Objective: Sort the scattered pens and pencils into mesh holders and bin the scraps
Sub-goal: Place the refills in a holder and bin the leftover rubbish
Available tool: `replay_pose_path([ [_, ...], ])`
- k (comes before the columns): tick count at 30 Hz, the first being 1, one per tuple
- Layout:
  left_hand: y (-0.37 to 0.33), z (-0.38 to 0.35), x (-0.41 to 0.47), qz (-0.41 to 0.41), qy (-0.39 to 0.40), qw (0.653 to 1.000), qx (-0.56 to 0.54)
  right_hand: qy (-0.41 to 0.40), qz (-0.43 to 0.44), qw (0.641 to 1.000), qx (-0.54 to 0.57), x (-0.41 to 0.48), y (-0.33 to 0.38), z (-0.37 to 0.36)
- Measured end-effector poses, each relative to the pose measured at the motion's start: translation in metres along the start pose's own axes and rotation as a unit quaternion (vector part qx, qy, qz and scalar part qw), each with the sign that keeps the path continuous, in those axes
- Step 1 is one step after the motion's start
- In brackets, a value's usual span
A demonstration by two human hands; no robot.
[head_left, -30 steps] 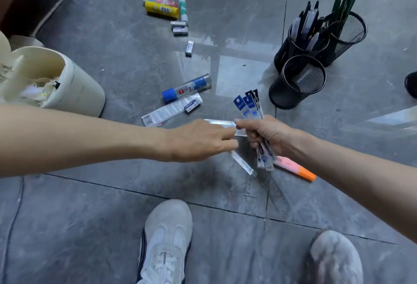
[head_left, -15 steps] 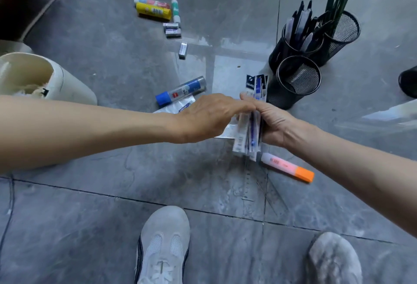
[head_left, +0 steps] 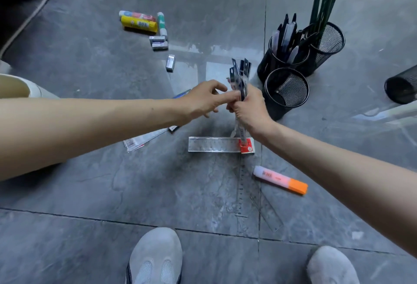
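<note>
My right hand [head_left: 249, 111] grips a bundle of clear refill packets [head_left: 240, 76] with blue tops, held upright. My left hand [head_left: 204, 100] is beside it, fingers spread, fingertips touching the bundle near my right thumb. Just right of the hands stands an empty black mesh holder [head_left: 286, 91]. Behind it, one mesh holder [head_left: 283, 56] holds dark pens and another [head_left: 328, 46] holds green pencils. A cream waste bin [head_left: 24, 87] shows at the left edge, mostly hidden by my left arm.
On the grey tile floor lie a clear ruler with a red label [head_left: 216, 145], an orange highlighter [head_left: 281, 180], a white wrapper [head_left: 141, 141], a yellow glue stick [head_left: 138, 24], several erasers [head_left: 159, 42] and a tipped mesh holder [head_left: 404, 87]. My shoes [head_left: 154, 259] are at the bottom.
My right hand has raised the packet bundle upright toward the empty holder. My left hand has opened. The ruler with the red label now lies uncovered on the floor.
</note>
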State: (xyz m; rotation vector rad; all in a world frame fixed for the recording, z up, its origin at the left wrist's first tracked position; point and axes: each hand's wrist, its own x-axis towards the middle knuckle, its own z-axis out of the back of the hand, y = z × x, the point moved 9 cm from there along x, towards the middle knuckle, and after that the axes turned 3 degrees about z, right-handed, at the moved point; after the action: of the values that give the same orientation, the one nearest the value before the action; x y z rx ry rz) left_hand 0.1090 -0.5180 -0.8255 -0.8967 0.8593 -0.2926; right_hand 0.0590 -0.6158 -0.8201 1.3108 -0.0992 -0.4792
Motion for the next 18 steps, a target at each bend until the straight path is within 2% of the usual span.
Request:
replay_pose_path([
  [4,-0.029,-0.001,0.001,-0.085,0.031,0.995,-0.032,-0.026,0.067,0.997,-0.01,0.002,0.01,0.006],
  [6,-0.04,0.004,0.002,-0.152,0.001,0.988,0.017,-0.019,0.074,0.997,-0.028,0.004,0.01,0.007],
  [8,-0.042,0.009,0.002,-0.185,-0.046,0.979,0.079,0.009,0.075,0.997,-0.032,0.005,0.007,0.002],
  [13,-0.032,0.003,0.004,-0.168,-0.032,0.978,0.117,0.023,0.061,0.969,-0.239,0.006,-0.011,0.002],
  [18,-0.033,-0.001,0.001,-0.185,-0.005,0.974,0.132,0.016,0.032,0.986,-0.16,0.005,-0.015,0.004],
])
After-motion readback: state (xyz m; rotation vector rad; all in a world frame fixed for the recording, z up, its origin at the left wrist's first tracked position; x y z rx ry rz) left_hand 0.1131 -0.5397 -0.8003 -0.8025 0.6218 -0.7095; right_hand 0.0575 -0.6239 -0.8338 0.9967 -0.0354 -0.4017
